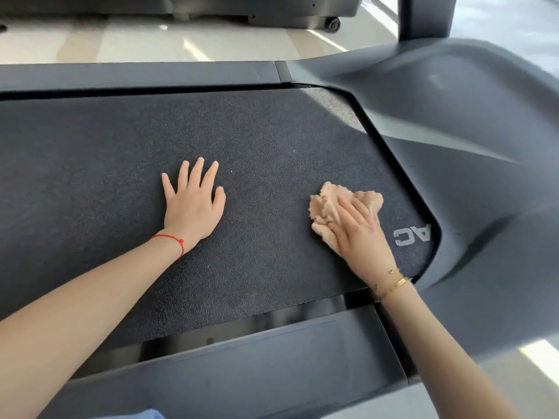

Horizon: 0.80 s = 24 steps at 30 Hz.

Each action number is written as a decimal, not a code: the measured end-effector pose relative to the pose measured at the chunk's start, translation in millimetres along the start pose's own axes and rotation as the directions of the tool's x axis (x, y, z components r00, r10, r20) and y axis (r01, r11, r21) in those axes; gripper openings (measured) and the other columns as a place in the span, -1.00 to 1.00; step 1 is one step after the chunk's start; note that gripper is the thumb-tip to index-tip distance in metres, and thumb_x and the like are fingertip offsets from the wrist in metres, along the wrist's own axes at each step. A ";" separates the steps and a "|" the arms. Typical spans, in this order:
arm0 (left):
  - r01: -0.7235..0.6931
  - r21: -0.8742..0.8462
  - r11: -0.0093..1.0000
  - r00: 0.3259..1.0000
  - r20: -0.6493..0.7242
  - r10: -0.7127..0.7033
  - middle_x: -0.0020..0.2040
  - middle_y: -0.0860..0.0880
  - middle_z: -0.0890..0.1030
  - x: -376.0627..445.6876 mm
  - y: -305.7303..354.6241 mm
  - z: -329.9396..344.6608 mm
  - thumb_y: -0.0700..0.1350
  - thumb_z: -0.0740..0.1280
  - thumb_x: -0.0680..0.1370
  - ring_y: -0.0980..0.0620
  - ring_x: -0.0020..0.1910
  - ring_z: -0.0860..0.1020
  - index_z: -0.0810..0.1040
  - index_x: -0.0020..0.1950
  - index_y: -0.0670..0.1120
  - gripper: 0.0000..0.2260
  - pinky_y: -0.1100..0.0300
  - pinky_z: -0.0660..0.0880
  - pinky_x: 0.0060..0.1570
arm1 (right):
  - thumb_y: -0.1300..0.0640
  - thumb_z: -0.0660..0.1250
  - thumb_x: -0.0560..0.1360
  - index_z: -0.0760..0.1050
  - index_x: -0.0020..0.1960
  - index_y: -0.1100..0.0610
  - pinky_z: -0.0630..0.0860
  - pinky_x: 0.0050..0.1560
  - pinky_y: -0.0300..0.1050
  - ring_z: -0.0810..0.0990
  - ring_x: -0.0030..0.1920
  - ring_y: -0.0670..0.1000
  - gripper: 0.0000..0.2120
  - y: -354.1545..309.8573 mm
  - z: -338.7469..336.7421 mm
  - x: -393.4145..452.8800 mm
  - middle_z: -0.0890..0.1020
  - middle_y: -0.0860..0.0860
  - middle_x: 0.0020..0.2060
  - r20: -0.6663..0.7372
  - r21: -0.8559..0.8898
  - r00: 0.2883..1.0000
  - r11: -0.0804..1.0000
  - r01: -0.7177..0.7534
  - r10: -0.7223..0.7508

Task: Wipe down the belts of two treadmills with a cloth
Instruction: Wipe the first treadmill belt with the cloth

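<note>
Presently I am pressing the cloth (338, 207) under my right hand (360, 234) with flat fingers on the belt (121, 164), left hand (193, 207) splayed bracing; next, sweeping toward unwiped areas.

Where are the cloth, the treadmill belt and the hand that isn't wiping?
cloth (328, 204): head view, on the bunched tan fabric left of the right hand's fingers.
treadmill belt (90, 164): head view, on bare dark surface left of the hands.
left hand (193, 207): head view, on the back of the flat hand.
</note>
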<state>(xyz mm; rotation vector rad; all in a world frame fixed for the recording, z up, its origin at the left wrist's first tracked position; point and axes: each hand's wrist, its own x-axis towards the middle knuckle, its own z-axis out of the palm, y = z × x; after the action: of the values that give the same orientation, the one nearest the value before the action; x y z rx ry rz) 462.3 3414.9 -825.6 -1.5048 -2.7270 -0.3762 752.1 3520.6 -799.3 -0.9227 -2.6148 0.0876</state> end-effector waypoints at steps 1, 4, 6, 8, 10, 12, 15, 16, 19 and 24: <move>-0.009 0.004 1.000 1.000 0.007 0.009 0.62 -0.07 0.13 -0.6 0.9 -0.1 0.05 0.05 0.67 -0.14 0.60 0.02 0.12 0.62 0.01 -0.49 -0.33 -0.12 0.49 | -0.26 -0.11 0.64 0.56 0.20 0.19 0.33 0.33 0.24 0.54 0.20 0.28 -0.34 -1.3 -2.4 -3.2 0.59 0.20 0.20 -0.003 -0.009 0.999 0.999 -0.043 0.043; -0.034 0.002 0.999 0.999 0.028 0.034 0.62 -0.05 0.11 -2.5 3.6 -0.4 0.07 0.05 0.66 -0.13 0.60 0.00 0.10 0.62 0.00 -0.48 -0.34 -0.11 0.49 | -0.27 -0.14 0.64 0.46 0.36 0.11 0.27 0.39 0.27 0.45 0.33 0.21 -0.36 -26.7 -3.2 -26.9 0.54 0.13 0.30 0.095 0.036 0.995 0.999 0.034 -0.037; -0.027 -0.002 1.000 0.999 0.042 0.027 0.63 -0.04 0.08 -3.2 6.1 -0.2 0.10 0.05 0.66 -0.13 0.60 -0.02 0.08 0.63 0.00 -0.46 -0.34 -0.12 0.49 | -0.24 -0.14 0.65 0.44 0.40 0.13 0.28 0.41 0.19 0.40 0.39 0.15 -0.37 -37.5 -3.4 -47.3 0.50 0.06 0.35 0.113 0.067 0.992 0.996 0.056 -0.064; -0.015 -0.007 1.000 0.998 0.053 0.016 0.63 -0.04 0.06 -5.2 10.2 0.3 0.14 0.05 0.65 -0.15 0.60 -0.04 0.07 0.63 0.00 -0.43 -0.35 -0.14 0.48 | -0.21 -0.14 0.66 0.42 0.42 0.12 0.29 0.40 0.15 0.39 0.40 0.12 -0.40 -33.6 -7.4 -59.4 0.48 0.04 0.37 0.082 0.056 0.997 0.998 0.013 -0.017; -0.015 -0.005 1.000 0.998 0.058 0.015 0.63 -0.04 0.05 -6.9 14.6 1.1 0.17 0.05 0.64 -0.15 0.60 -0.05 0.05 0.63 0.00 -0.42 -0.35 -0.15 0.47 | -0.21 -0.13 0.65 0.42 0.40 0.11 0.28 0.39 0.17 0.37 0.40 0.15 -0.41 -16.4 -10.6 -62.4 0.47 0.07 0.37 0.062 0.014 0.997 0.999 -0.052 0.051; -0.010 0.002 1.000 0.998 0.060 0.010 0.63 -0.05 0.04 -8.2 17.3 1.3 0.18 0.05 0.64 -0.15 0.60 -0.06 0.05 0.63 0.00 -0.41 -0.36 -0.15 0.48 | -0.24 -0.09 0.65 0.48 0.35 0.11 0.25 0.39 0.20 0.37 0.41 0.18 -0.41 17.4 -8.2 -57.6 0.48 0.09 0.35 0.099 -0.127 0.991 0.989 -0.080 0.093; -0.008 0.000 1.000 0.999 0.044 0.008 0.63 -0.06 0.05 -9.8 18.6 2.1 0.17 0.05 0.64 -0.15 0.60 -0.05 0.06 0.63 -0.02 -0.41 -0.36 -0.15 0.48 | -0.25 -0.08 0.62 0.49 0.35 0.12 0.19 0.43 0.18 0.37 0.38 0.18 -0.38 57.7 -6.7 -45.3 0.48 0.07 0.36 0.089 -0.189 0.938 0.930 -0.315 0.336; -0.010 0.000 1.000 0.999 0.042 0.010 0.63 -0.07 0.06 -9.9 19.1 2.4 0.16 0.05 0.64 -0.15 0.60 -0.04 0.06 0.63 -0.03 -0.41 -0.36 -0.14 0.48 | -0.25 -0.09 0.59 0.46 0.38 0.11 0.18 0.43 0.20 0.36 0.38 0.18 -0.37 59.5 -5.9 -41.9 0.47 0.07 0.37 0.058 -0.149 0.913 0.908 -0.391 0.403; -0.012 0.011 1.000 0.999 0.040 0.012 0.63 -0.07 0.06 -10.6 19.9 4.0 0.16 0.04 0.64 -0.14 0.60 -0.04 0.06 0.63 -0.04 -0.41 -0.35 -0.13 0.49 | -0.24 -0.02 0.56 0.43 0.42 0.10 0.18 0.42 0.28 0.36 0.40 0.21 -0.38 36.7 -5.4 -43.6 0.47 0.10 0.38 0.049 -0.068 0.928 0.928 -0.365 0.369; -0.029 0.024 0.999 0.999 0.036 0.028 0.63 -0.07 0.07 -12.5 19.7 4.2 0.15 0.05 0.64 -0.15 0.60 -0.02 0.06 0.63 -0.05 -0.41 -0.34 -0.11 0.49 | -0.04 0.11 0.60 0.41 0.42 0.10 0.05 0.50 0.06 0.36 0.42 0.17 -0.55 9.8 -6.5 -57.2 0.44 0.05 0.41 0.041 0.071 0.986 0.984 -0.166 0.163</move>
<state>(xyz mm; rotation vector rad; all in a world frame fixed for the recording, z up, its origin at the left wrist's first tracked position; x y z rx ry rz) 485.9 3415.4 -827.1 -1.5578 -2.7230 -0.3173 801.5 3492.5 -813.2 -1.1190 -2.5431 0.2435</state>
